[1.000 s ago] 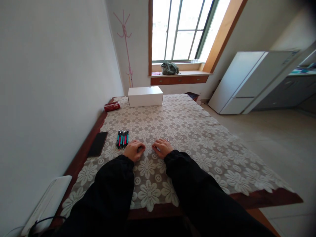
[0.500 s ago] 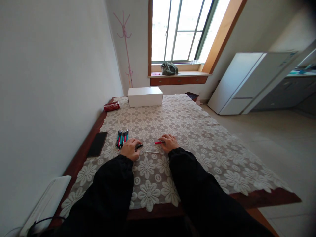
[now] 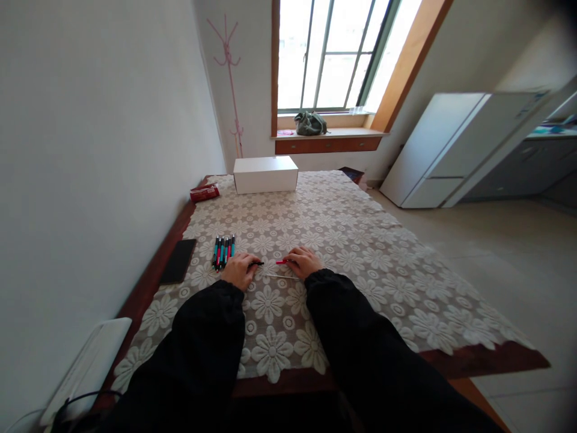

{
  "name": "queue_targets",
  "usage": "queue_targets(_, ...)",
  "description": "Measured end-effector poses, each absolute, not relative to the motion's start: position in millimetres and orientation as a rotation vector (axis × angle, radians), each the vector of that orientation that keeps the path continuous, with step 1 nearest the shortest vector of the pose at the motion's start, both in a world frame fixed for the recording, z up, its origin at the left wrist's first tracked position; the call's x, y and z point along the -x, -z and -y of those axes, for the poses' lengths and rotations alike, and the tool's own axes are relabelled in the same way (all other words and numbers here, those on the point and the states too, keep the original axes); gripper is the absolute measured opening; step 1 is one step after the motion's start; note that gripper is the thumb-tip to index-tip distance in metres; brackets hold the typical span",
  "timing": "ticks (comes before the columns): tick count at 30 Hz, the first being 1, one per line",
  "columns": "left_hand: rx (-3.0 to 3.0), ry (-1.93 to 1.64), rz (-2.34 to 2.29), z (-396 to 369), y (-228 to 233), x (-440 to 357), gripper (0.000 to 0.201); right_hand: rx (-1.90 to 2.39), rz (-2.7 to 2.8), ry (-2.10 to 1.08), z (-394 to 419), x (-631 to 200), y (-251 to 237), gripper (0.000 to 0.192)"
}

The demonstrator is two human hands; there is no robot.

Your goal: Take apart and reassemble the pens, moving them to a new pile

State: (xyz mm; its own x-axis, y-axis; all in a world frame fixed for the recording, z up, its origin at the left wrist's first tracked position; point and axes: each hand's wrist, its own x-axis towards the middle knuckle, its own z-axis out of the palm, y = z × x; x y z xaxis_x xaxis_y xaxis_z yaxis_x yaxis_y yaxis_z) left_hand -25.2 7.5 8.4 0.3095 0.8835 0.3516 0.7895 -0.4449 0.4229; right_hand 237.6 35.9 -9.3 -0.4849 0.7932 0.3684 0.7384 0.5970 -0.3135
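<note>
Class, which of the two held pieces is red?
The red piece is the one in the right hand; the black piece is in the left hand.

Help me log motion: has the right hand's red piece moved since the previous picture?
Yes: relative to the white box, the red piece has moved slightly left.

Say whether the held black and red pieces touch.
Apart: the head view shows tablecloth between the black piece in the left hand and the red piece in the right hand.

Red piece (image 3: pixel 280 262) part-hidden by right grip (image 3: pixel 303 262)
</note>
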Motion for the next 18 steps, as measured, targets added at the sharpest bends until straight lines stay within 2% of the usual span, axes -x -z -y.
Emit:
queue_targets(9,-2.426,-0.932,-1.447,2,-24,20,0.029,1.106,2.321,-0.116,-26,-232,-7,0.015)
queue_targets(14,-2.505,-0.792,-1.333,5,-27,18,0.026,0.921,2.503,-0.143,-20,-224,-9,0.015)
queue_targets(18,-2.498,-0.781,-1.330,4,-25,18,0.013,0.934,2.555,-0.114,-20,-220,-5,0.009)
